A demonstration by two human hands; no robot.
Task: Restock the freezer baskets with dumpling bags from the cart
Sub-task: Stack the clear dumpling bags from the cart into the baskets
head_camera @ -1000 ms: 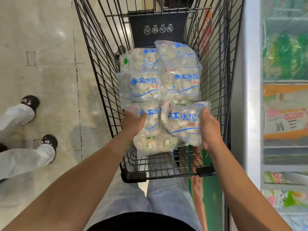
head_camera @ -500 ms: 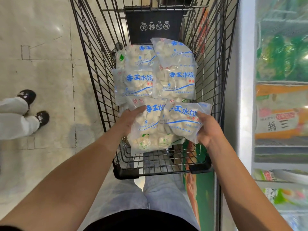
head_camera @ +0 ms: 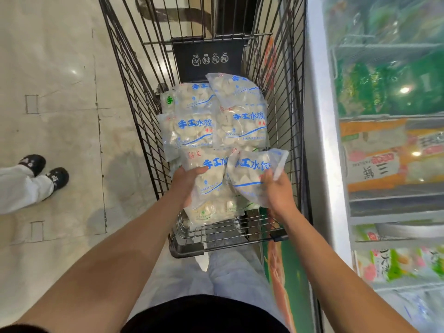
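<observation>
1. Head view: my left hand (head_camera: 186,181) grips one dumpling bag (head_camera: 211,186) and my right hand (head_camera: 276,188) pinches a second dumpling bag (head_camera: 252,171), both still inside the cart (head_camera: 144,131). More bags (head_camera: 216,121) lie behind; I judge restocking barely begun.
2. Same view: the freezer (head_camera: 319,140) stands just right; the cart's wire wall sits between, so lift up first.

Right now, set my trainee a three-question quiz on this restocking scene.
1. True or false: both hands hold dumpling bags.
2. The freezer stands on which side of the cart? A) the person's left B) the person's right
3. What colour is the large lettering on the bags?

Key: 1. True: the left hand grips one bag, the right hand another bag. 2. B. 3. Blue.
</observation>
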